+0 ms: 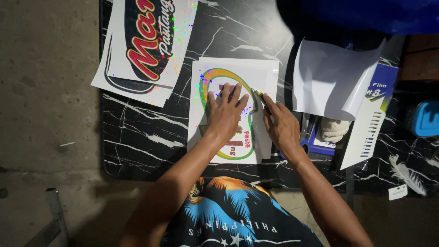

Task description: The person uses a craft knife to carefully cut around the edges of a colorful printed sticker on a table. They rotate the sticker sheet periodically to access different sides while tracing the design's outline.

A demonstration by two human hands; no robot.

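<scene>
Sticker sheet lies under left hand fingers, cutter beside.

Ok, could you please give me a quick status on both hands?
Left hand flat on sticker sheet. Right hand holds cutter at its edge. Nothing in between.

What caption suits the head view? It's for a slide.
Left hand flat on printed sticker sheet; right hand holds a cutter.

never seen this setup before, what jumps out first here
Mid-table, the left hand lies flat on a white sticker sheet with a green-and-yellow outline, while the right hand holds a small knife at the sheet's right side. A bigger red-lettered print lies at the upper left of the black marble table, and curled white paper to the right.
</scene>
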